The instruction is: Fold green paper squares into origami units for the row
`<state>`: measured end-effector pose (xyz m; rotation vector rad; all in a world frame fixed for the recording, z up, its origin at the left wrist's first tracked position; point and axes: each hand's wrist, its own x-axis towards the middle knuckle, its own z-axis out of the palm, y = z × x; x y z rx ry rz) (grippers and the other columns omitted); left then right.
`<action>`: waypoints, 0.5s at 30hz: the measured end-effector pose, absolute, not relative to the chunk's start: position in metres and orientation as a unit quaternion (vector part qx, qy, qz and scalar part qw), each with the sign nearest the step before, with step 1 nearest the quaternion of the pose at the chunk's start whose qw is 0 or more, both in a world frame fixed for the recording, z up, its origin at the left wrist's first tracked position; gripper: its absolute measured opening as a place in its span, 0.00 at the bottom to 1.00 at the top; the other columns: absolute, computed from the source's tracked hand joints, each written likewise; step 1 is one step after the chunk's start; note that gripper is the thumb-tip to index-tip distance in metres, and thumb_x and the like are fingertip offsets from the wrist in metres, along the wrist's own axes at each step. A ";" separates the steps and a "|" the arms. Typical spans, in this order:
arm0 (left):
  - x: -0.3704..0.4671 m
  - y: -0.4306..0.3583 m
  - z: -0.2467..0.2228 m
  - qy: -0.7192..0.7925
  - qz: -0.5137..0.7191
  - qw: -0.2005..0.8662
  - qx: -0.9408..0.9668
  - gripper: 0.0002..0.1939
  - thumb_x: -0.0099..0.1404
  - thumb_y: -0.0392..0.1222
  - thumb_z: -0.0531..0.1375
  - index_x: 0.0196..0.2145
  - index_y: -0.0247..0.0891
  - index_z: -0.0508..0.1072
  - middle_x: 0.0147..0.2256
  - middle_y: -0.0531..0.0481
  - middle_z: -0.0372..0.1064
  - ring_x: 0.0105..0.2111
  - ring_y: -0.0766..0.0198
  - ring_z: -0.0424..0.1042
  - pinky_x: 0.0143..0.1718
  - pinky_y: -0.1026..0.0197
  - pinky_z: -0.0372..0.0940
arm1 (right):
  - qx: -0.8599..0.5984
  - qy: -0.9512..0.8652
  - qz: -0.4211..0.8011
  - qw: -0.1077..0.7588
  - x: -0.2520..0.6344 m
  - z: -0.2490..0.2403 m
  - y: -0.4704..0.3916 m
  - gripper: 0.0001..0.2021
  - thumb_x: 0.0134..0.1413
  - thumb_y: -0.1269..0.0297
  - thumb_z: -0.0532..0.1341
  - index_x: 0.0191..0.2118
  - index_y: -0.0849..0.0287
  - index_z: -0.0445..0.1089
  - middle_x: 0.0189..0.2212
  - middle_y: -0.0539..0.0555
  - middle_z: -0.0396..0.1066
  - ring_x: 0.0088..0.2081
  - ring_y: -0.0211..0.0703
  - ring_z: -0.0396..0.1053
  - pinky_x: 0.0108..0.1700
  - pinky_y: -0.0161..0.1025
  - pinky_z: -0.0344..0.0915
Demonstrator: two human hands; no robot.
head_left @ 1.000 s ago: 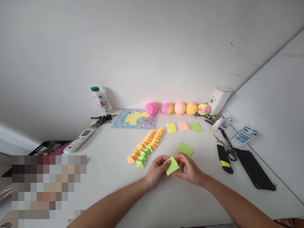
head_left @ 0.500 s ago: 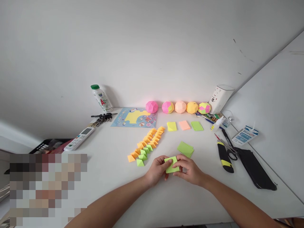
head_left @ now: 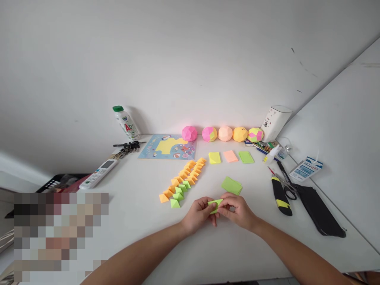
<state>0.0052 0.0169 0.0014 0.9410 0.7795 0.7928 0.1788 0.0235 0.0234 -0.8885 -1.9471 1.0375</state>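
Between my two hands is a small green paper (head_left: 215, 204), with one part folded over so it shows as a narrow, slanted shape. My left hand (head_left: 199, 213) pinches its left side, thumb on top. My right hand (head_left: 237, 210) grips the right edge between thumb and fingers. Just beyond lie loose green sheets (head_left: 231, 185). To the left, folded green paper pieces (head_left: 178, 195) and folded orange paper pieces (head_left: 184, 174) stand in two slanting rows.
Yellow (head_left: 214, 157), peach (head_left: 230, 156) and green note pads (head_left: 246, 157) lie farther back, before several paper balls (head_left: 225, 133) along the wall. A utility knife (head_left: 280, 196), scissors (head_left: 289, 190) and black pouch (head_left: 319, 211) are right; a remote (head_left: 99, 174) is left.
The green paper was a flat square facing up; now it is folded over into a narrower shape. My right fingers have drawn in closer to its edge.
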 end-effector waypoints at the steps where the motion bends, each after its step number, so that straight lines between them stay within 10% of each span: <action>1: 0.005 0.017 0.002 0.352 0.361 0.748 0.432 0.21 0.55 0.56 0.60 0.30 0.33 0.65 0.23 0.51 0.70 0.17 0.68 0.68 0.22 0.64 0.62 | -0.354 -0.754 0.410 0.371 0.179 0.024 0.023 0.08 0.53 0.65 0.61 0.25 0.60 0.69 0.24 0.51 0.62 0.25 0.35 0.61 0.26 0.32 0.62; 15: 0.001 0.015 0.008 0.316 0.348 0.756 0.455 0.19 0.54 0.51 0.63 0.36 0.31 0.69 0.32 0.43 0.74 0.26 0.61 0.74 0.32 0.58 0.67 | -0.417 -0.668 0.492 0.371 0.179 0.022 0.023 0.06 0.51 0.66 0.61 0.26 0.61 0.69 0.26 0.50 0.64 0.21 0.34 0.64 0.21 0.32 0.63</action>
